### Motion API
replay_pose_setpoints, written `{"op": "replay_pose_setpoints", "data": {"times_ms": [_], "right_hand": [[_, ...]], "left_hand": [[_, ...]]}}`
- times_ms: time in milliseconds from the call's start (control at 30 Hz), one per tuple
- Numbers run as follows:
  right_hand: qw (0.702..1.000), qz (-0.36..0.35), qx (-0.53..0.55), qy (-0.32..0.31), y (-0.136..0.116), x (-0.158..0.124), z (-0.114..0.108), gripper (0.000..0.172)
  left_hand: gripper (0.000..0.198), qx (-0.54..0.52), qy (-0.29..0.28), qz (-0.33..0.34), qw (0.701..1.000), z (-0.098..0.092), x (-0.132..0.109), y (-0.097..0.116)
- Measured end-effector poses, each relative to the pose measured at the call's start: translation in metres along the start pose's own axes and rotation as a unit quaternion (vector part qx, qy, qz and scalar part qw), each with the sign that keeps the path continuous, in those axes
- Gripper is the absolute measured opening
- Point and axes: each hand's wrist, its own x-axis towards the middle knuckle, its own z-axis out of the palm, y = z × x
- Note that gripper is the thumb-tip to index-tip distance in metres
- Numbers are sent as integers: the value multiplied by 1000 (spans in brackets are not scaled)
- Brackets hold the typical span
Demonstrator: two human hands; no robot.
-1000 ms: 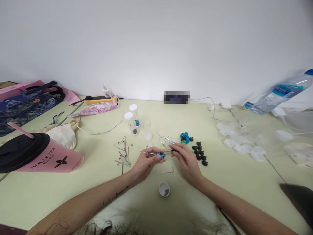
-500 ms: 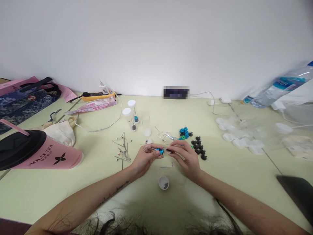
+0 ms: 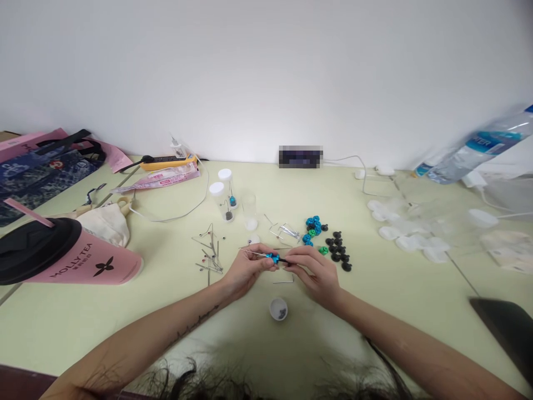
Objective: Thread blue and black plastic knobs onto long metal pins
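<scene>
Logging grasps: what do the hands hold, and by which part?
The left hand pinches a thin metal pin beside its blue bead; the right hand grips the pin's other end, at a black piece.

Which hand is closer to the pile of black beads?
Right. The right hand sits just beside the black beads; the left hand is farther away, on the right hand's other side.

- Pale green counter (image 3: 416,300).
- Pink cup (image 3: 83,266) at 9 o'clock.
- Metal pins (image 3: 210,255) and black beads (image 3: 339,250) near the middle.
- Little white pot (image 3: 278,309) at 6 o'clock.
- Round white pads (image 3: 416,239) at 3 o'clock.
</scene>
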Motion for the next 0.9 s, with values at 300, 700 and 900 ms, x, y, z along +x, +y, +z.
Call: {"op": "replay_pose_setpoints", "data": {"times_ms": [300,700,900], "right_hand": [[1000,-20,-10,6,-1,1,0,33],[999,-30,-16,6,0,-2,0,36],[1000,-22,-19,9,3,-2,0,34]], "left_hand": [[24,-6,-3,-7,1000,1,0,1],[24,-4,-17,-18,1000,-1,1,2],[24,23,-23,-10,999,2,-1,3]]}}
